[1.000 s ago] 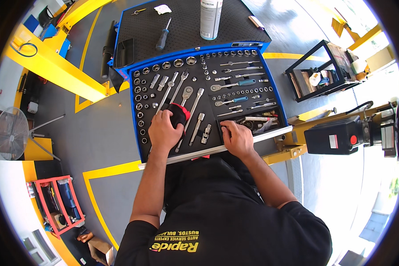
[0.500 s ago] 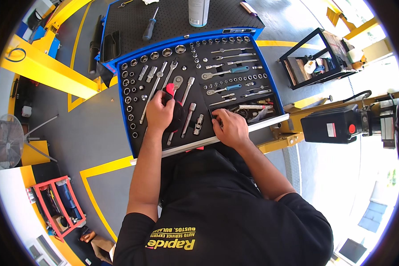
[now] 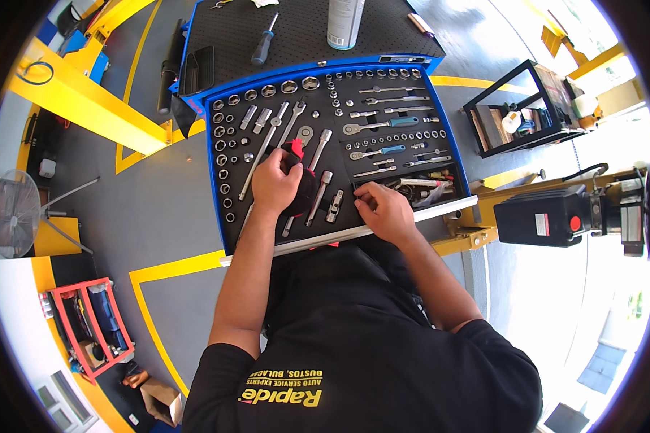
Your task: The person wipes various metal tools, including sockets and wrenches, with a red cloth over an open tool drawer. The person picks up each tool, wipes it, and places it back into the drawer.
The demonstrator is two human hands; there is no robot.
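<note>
My left hand is closed round a rounded black item with red parts, whose exact kind I cannot make out. It is over the left half of an open tool drawer. Under and beside it lie a large ratchet, extension bars and a universal joint in black foam. My right hand is at the left end of a small compartment full of loose tools. Its thumb and forefinger are pinched together at the compartment's edge; anything between them is too small to name.
Rows of sockets and blue-handled ratchets fill the foam. On the cabinet top stand a spray can and a screwdriver. A yellow lift post is left, a black motor unit right.
The whole scene has shifted slightly rightward in view. My right hand's fingers have drawn together at the compartment's edge. My left hand keeps its hold on the black and red item.
</note>
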